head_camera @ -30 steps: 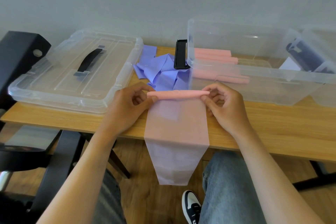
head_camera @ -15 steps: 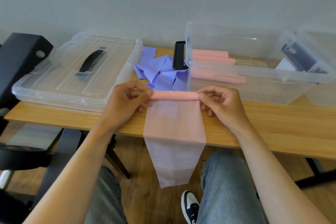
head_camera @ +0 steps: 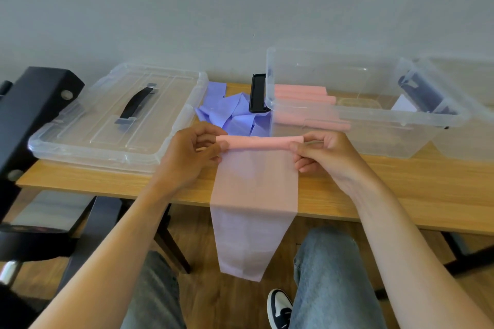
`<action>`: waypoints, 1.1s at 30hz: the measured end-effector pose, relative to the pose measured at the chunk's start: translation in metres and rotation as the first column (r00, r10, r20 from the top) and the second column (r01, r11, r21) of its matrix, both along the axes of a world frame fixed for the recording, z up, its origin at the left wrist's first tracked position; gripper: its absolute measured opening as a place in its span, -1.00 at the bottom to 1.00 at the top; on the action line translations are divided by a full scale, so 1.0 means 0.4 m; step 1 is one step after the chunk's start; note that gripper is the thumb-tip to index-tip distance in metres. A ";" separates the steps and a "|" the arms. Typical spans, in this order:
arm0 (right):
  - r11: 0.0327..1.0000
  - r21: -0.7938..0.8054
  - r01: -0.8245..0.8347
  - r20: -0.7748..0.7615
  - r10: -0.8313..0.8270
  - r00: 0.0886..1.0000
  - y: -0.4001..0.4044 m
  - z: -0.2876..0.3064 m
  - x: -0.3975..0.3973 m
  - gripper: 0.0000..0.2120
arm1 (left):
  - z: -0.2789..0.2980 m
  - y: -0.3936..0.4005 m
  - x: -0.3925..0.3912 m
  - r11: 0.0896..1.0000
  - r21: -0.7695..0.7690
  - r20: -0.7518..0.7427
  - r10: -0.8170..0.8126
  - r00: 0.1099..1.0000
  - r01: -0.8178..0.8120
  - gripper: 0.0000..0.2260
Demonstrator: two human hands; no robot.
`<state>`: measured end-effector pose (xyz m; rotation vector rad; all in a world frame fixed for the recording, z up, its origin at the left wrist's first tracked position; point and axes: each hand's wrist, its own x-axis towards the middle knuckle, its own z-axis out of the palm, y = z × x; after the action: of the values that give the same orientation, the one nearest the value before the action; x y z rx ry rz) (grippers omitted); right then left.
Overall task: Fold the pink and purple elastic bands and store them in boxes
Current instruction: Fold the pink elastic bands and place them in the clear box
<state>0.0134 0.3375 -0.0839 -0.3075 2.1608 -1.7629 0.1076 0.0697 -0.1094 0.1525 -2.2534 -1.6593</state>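
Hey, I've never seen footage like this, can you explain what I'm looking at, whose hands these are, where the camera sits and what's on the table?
There is no machine here: a person wears a camera on the head, looking down at their own two hands. The left hand and right hand each pinch one end of a partly rolled pink band; its loose tail hangs over the edge of the wooden table. Behind it lies a pile of purple bands. To the right stands an open clear box holding rolled pink bands. To the left lies a clear lid with a black handle.
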 end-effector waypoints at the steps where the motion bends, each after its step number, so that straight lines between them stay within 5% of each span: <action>1: 0.999 -0.045 0.006 0.027 -0.005 1.000 -0.002 0.003 0.003 -0.81 | 0.000 0.003 -0.005 1.000 -0.029 -0.012 0.009 1.000 -0.010 -0.89; 7: 0.943 -0.310 0.124 0.199 -0.064 0.978 -0.026 0.010 0.013 -0.79 | -0.025 0.021 -0.018 0.980 -0.198 -0.017 -0.022 1.000 0.019 -0.95; 17: 0.947 -0.310 0.081 -0.054 -0.102 0.993 -0.035 -0.062 0.015 -0.81 | -0.015 0.013 -0.025 1.000 0.012 -0.015 -0.002 1.000 0.002 -0.91; 24: 0.974 -0.224 0.010 -0.133 -0.040 0.990 -0.025 -0.081 0.009 -0.77 | -0.030 -0.005 -0.017 0.999 0.035 0.002 0.029 1.000 -0.029 -0.72; 30: 0.998 -0.019 0.063 -0.399 -0.065 0.915 0.009 -0.073 0.000 -0.83 | -0.027 0.016 -0.013 0.987 -0.142 -0.047 0.073 0.996 -0.079 -0.85; 33: 0.999 -0.023 0.044 -0.406 -0.049 0.913 0.016 -0.064 -0.004 -0.82 | -0.021 0.030 -0.010 0.983 -0.168 -0.054 0.061 0.997 -0.069 -0.87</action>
<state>0.0118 0.3440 -0.1097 -0.6869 2.4518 -1.8721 0.1037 0.0818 -0.1177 0.1408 -2.3141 -1.4157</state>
